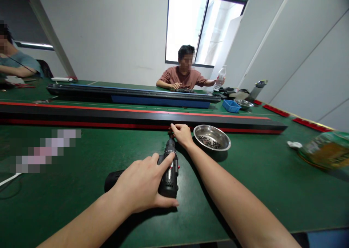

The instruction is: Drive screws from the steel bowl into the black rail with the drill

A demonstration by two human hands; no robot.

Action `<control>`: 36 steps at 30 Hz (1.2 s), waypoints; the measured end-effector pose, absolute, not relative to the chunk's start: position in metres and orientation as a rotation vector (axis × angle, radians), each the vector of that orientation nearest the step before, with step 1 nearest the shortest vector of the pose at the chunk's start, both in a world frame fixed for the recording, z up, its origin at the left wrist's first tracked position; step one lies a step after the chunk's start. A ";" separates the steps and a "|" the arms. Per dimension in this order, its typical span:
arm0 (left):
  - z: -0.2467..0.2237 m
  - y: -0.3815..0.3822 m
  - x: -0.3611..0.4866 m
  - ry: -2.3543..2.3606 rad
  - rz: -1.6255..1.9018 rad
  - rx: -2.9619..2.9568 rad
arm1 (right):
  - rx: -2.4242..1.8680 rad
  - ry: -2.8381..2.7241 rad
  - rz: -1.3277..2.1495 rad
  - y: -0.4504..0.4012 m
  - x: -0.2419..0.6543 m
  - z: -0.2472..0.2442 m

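Note:
A black cordless drill point(169, 175) lies on its side on the green table point(218, 204), its bit pointing at the long black bar with red edges point(122, 119). Around the drill's body and handle is my left hand point(141, 180), thumb and fingers on either side. My right hand point(181, 132) is at the tip of the bit, against the near side of the bar, with its fingers pinched together; what they hold is too small to name. Just right of that hand sits a steel bowl point(225, 142) with many small dark screws point(208, 142).
Behind the bar lies another long dark bar point(131, 92) over a blue piece. A blue basket point(231, 106) and a second metal bowl point(243, 103) are at the back right. A green-and-yellow package point(327, 150) lies far right. A person point(185, 75) sits opposite holding a bottle point(220, 77); another is far left.

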State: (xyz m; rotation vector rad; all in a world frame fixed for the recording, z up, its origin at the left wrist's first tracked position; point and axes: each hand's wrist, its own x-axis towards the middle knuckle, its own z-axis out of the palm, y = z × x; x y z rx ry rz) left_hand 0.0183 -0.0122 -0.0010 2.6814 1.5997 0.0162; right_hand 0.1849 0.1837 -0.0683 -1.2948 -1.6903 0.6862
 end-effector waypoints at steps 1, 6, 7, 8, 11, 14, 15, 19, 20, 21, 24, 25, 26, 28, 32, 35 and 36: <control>-0.003 -0.012 0.018 1.603 0.024 2.691 | -1.307 -1.698 0.661 0.184 0.185 -0.068; -0.006 -0.009 0.020 1.625 0.038 2.718 | -1.399 -1.648 0.512 0.185 0.186 -0.070; -0.006 -0.009 0.020 1.630 0.039 2.720 | -1.416 -1.629 0.498 0.186 0.186 -0.071; -0.006 -0.008 0.020 1.636 0.039 2.722 | -1.430 -1.613 0.490 0.186 0.187 -0.071; -0.007 -0.005 0.021 1.660 0.025 2.727 | -1.450 -1.599 0.482 0.187 0.187 -0.071; -0.009 -0.002 0.021 1.677 0.013 2.731 | -1.453 -1.614 0.477 0.185 0.186 -0.070; -0.009 -0.001 0.021 1.674 0.019 2.737 | -1.454 -1.620 0.473 0.184 0.186 -0.070; -0.010 0.002 0.021 1.647 0.066 2.761 | -1.465 -1.623 0.457 0.182 0.186 -0.069; -0.010 0.002 0.021 1.645 0.068 2.762 | -1.468 -1.621 0.450 0.182 0.185 -0.068; -0.009 0.003 0.021 1.648 0.064 2.761 | -1.470 -1.620 0.441 0.182 0.185 -0.068; -0.008 0.004 0.023 1.653 0.040 2.751 | -1.479 -1.621 0.422 0.183 0.185 -0.069; -0.008 0.005 0.023 1.653 0.032 2.746 | -1.482 -1.622 0.422 0.183 0.185 -0.069; -0.007 0.005 0.024 1.653 0.025 2.738 | -1.483 -1.623 0.424 0.183 0.184 -0.069; -0.006 0.005 0.025 1.666 0.011 2.716 | -1.483 -1.625 0.428 0.184 0.184 -0.070; -0.007 0.005 0.026 1.687 0.011 2.705 | -1.478 -1.631 0.435 0.182 0.183 -0.069; -0.009 0.006 0.024 1.683 0.014 2.731 | -1.472 -1.638 0.424 0.180 0.183 -0.067; -0.010 0.006 0.023 1.680 0.012 2.741 | -1.467 -1.643 0.417 0.179 0.183 -0.066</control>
